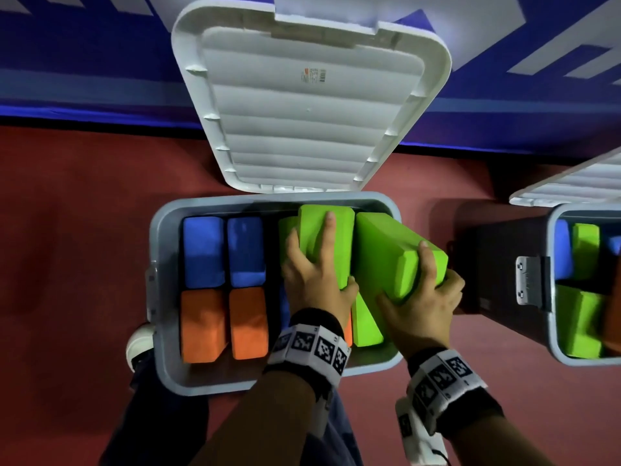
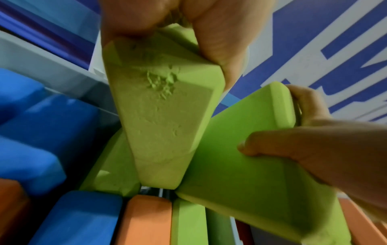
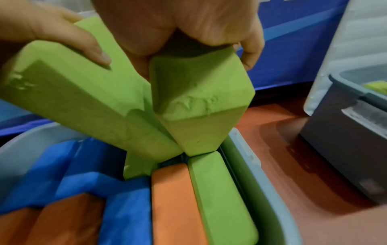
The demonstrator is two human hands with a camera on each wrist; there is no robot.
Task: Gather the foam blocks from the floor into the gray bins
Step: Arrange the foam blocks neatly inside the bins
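Observation:
An open gray bin (image 1: 160, 297) on the red floor holds blue foam blocks (image 1: 203, 250), orange foam blocks (image 1: 203, 324) and a green one (image 1: 366, 326) standing on edge. My left hand (image 1: 319, 264) grips a green block (image 1: 331, 240) from above, its lower end down in the bin's right part. My right hand (image 1: 413, 280) grips a second green block (image 1: 391, 253), tilted outward over the right rim. In the left wrist view the left block (image 2: 159, 107) and the right block (image 2: 240, 174) meet at their lower ends. The right wrist view shows that block (image 3: 201, 102) against the bin wall (image 3: 247, 165).
The bin's white lid (image 1: 309, 105) stands open against a blue and white wall. A second gray bin (image 1: 552, 297) with green and blue blocks and its own open lid (image 1: 571, 186) sits to the right. My shoe (image 1: 139, 341) is beside the first bin's left side.

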